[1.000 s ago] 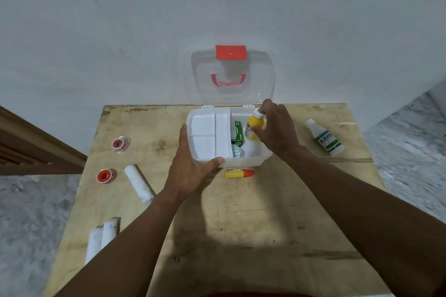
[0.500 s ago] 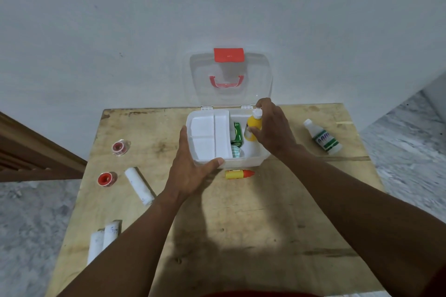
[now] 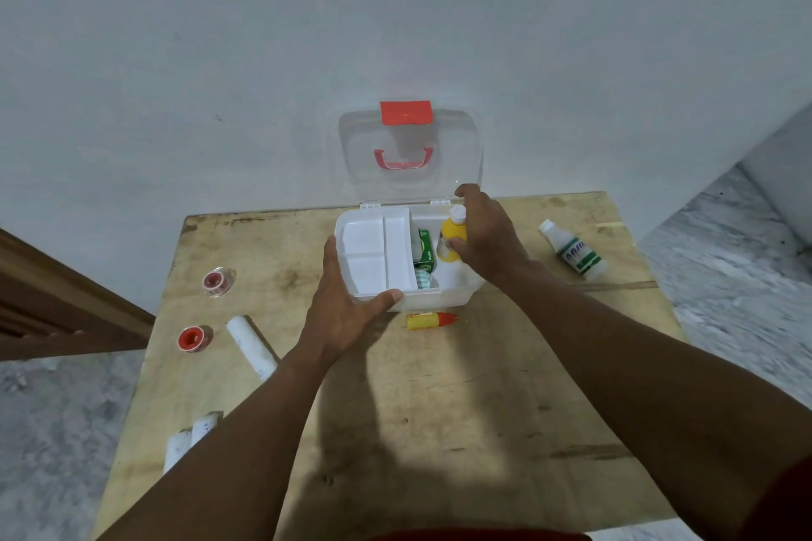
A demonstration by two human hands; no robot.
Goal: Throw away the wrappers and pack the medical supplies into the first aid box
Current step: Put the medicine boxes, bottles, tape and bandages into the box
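The white first aid box (image 3: 444, 299) stands open at the table's far middle, its clear lid (image 3: 408, 154) leaning against the wall. A white divider tray (image 3: 373, 250) fills its left half; a green packet (image 3: 425, 250) lies beside it. My right hand (image 3: 487, 237) grips a yellow bottle (image 3: 451, 238) with a white cap, upright inside the box's right side. My left hand (image 3: 347, 303) holds the box's front left corner, thumb along the front rim.
A yellow tube with a red cap (image 3: 430, 320) lies just in front of the box. A white and green bottle (image 3: 575, 250) lies at the right. Left of the box are two red tape rolls (image 3: 215, 280) (image 3: 191, 338), a white bandage roll (image 3: 250, 345), and more rolls (image 3: 189, 444) near the edge.
The yellow bottle in my right hand has sunk slightly lower into the box. My left hand has stayed on the box's corner.
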